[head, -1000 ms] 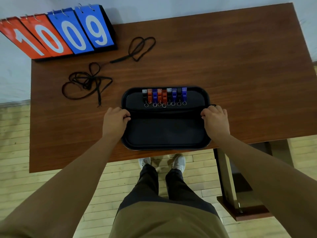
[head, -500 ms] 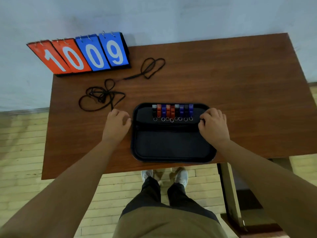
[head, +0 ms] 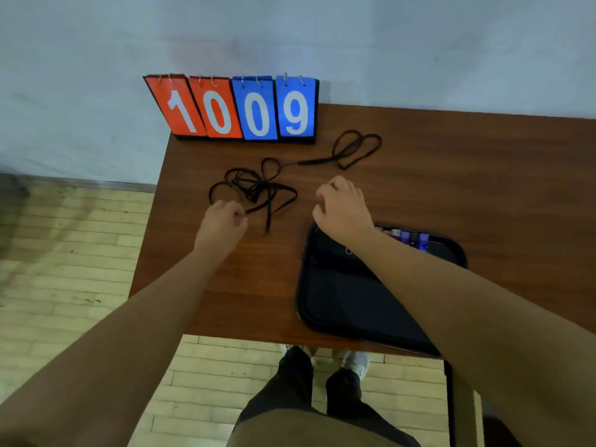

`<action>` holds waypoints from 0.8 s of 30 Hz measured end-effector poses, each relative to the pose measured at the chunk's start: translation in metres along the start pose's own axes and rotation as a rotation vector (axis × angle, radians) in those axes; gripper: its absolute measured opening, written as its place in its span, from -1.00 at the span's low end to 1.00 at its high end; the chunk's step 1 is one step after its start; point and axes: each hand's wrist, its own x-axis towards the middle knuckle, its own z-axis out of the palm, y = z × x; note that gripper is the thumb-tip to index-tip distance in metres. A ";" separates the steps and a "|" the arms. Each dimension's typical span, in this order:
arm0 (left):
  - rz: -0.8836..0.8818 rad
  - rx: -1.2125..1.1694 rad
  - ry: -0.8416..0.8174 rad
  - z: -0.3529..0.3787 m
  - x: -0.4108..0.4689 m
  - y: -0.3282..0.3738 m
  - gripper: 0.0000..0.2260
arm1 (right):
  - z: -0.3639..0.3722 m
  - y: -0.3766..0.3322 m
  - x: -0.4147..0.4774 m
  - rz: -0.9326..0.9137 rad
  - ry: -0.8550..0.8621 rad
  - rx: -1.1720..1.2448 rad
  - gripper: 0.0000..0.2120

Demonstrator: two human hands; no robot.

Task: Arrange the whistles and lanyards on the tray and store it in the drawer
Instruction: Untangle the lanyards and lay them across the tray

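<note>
Both hands have left the black tray [head: 342,304], whistles [head: 416,237] lined along its far edge; left hand [head: 222,225] pinches the tangled lanyards [head: 254,188], right hand [head: 343,209] hovers loosely curled and empty, scoreboard [head: 238,108] beyond.

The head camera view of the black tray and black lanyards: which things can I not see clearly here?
- Row of coloured whistles in the black plastic tray: mostly hidden by the right hand and forearm, so no count.
- Left hand at the tangled black lanyards: its fingertips curl under, so its grip is unclear.
- Drawer: not in view.
- Brown wooden table: cut off at the right edge.
</note>
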 end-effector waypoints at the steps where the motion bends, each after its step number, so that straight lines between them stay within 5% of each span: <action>1: 0.001 -0.007 -0.004 0.001 0.004 -0.004 -0.80 | 0.008 -0.008 0.008 -0.016 -0.030 -0.007 -0.69; 11: 0.118 -0.014 -0.107 0.047 0.031 -0.008 -0.65 | 0.067 -0.033 0.056 -0.152 -0.221 -0.051 -0.60; 19: 0.216 0.062 -0.043 0.054 0.033 -0.014 -0.87 | 0.084 -0.026 0.067 -0.151 -0.209 -0.141 -0.83; 24: 0.089 -0.142 -0.149 0.023 0.034 -0.005 -0.93 | 0.069 -0.025 0.066 -0.144 -0.213 -0.079 -0.86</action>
